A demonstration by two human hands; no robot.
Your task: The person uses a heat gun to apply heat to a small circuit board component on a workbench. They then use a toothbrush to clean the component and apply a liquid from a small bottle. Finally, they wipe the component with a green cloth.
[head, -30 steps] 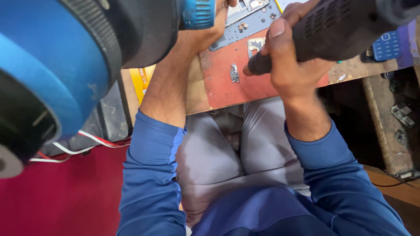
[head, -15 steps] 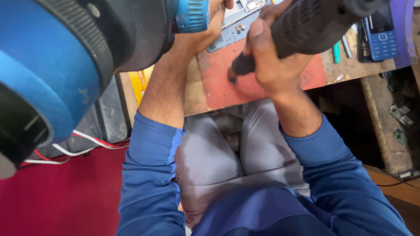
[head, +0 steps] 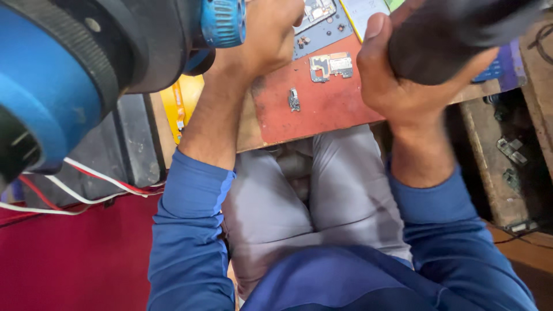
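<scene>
Right hand (head: 397, 86) clenched around a dark power tool (head: 455, 34) above the red mat (head: 328, 109); left hand (head: 268, 34) beside a circuit board (head: 329, 64), grip impossible to tell.

Close, blurred objects hide much of the workbench.
Large blue-and-black round device (head: 75, 75) fills ten o'clock, cropped; blurred dark cylindrical tool (head: 455, 34) in right hand (head: 397, 86) runs off at one o'clock; left hand (head: 265, 40) fingertips cropped.
</scene>
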